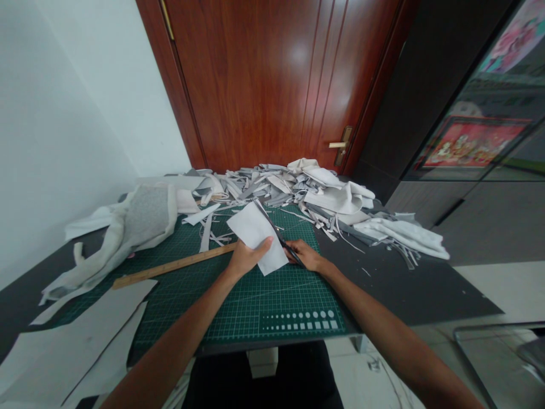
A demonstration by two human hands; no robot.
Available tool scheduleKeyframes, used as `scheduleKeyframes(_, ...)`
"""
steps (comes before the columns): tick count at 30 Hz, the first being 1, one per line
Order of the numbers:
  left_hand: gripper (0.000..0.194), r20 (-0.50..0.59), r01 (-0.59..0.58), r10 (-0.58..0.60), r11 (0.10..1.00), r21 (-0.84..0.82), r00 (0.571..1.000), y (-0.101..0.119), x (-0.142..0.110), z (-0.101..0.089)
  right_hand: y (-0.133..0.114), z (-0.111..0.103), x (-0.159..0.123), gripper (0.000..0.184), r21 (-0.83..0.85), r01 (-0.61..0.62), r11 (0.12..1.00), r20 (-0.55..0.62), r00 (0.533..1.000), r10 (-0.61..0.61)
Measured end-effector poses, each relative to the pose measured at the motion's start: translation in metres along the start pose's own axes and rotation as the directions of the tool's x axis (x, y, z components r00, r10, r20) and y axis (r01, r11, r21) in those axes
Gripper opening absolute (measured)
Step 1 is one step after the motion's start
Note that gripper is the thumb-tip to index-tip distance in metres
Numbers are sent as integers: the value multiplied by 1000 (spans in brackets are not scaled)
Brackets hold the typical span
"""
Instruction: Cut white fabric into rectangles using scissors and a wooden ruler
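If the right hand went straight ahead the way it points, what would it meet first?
Likely the white piece in the left hand, close to the scissors the right hand holds, though depth is unclear.

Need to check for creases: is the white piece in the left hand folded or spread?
Spread: the white piece shows a broad, flat face beside the left hand, with no visible fold. Its underside is hidden.

Over a mat [238, 304] on a table [409, 295], scissors [294, 255] in the right hand [310, 256] run along the right edge of a piece [249, 224] in the left hand [246, 255]. A ruler [170, 267] lies left, sheets [76, 346] nearer; scraps [272, 184] heap behind, before a door [264, 85].
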State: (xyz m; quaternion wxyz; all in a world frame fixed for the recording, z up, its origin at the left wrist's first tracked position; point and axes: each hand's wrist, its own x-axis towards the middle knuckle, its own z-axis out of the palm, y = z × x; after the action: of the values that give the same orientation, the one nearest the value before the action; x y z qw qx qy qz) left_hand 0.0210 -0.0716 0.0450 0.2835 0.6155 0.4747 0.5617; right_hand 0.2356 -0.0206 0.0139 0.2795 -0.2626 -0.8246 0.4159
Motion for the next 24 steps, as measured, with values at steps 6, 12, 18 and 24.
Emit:
scheduleKeyframes(6, 45, -2, 21, -21, 1000, 6, 1000, 1, 0, 0, 0, 2, 1, 58, 76, -50, 996, 0, 999, 50)
scheduleKeyframes(12, 44, -3, 25, -25, 1000, 5, 1000, 6, -1, -2, -4, 1, 1, 62, 80, -39, 996, -29, 999, 41)
scheduleKeyframes(18, 47, -32, 16, -16, 1000, 4, 999, 7, 0, -3, -7, 0, 0, 66, 52, -34, 998, -48, 998, 36)
scheduleKeyframes(24, 47, -15, 8, -8, 1000, -18, 1000, 9, 0, -3, -7, 1, 0, 68, 46, -46, 998, -60, 997, 49)
